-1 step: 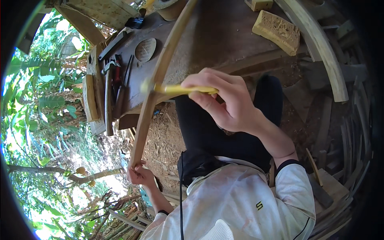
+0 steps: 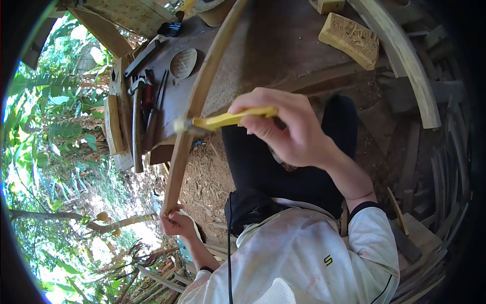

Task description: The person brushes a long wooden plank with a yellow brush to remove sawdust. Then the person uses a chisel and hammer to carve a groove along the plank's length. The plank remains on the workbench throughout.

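Observation:
My right hand (image 2: 291,129) is closed round the yellow handle of a paintbrush (image 2: 223,120). Its pale bristles, slightly blurred, meet a long, curved wooden strip (image 2: 177,169) at about mid-length. The strip runs from the far edge of the view, across the workbench, down toward me at the left. At the strip's near end, my left hand (image 2: 177,223) grips the wood with curled fingers.
On the brown workbench (image 2: 283,55) are a hammer (image 2: 137,126), a flat oval piece (image 2: 183,63), a yellowish wood block (image 2: 350,41) and a round container (image 2: 212,12). A curved pale beam (image 2: 415,76) stands at the right, near stacked boards. Shavings cover the ground (image 2: 207,172).
The paintbrush has shifted slightly nearer to me along the strip, its bristle end dipping lower. My left hand and the strip have barely moved.

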### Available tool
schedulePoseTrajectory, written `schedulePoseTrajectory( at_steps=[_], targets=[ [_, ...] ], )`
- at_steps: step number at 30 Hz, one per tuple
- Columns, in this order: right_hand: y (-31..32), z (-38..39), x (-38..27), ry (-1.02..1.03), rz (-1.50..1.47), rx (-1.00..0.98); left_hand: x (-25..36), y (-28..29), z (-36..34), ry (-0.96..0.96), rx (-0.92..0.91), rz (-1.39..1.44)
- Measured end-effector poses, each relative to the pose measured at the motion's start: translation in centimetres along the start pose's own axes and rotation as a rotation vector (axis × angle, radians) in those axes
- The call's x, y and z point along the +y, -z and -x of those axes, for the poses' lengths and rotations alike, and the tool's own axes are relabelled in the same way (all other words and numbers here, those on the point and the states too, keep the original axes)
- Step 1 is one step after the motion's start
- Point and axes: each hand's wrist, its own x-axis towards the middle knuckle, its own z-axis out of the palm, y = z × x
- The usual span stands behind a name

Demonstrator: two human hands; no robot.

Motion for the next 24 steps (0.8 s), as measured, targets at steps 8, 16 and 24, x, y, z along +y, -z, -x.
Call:
schedulePoseTrajectory(
  at_steps=[8, 16, 24],
  targets=[
    [3.8, -4.0, 5.6, 0.026, 0.421, 0.383, -1.7, 3.2, -1.4, 0.081, 0.369, -0.113],
    [1.4, -3.4, 3.2, 0.068, -0.149, 0.191, 1.3, 3.5, -7.7, 0.549, 1.063, 0.296],
    [-1.2, -5.6, 3.5, 0.313, 0.159, 0.258, 1.2, 4.5, -7.7, 0.531, 1.041, 0.390]
  ],
)
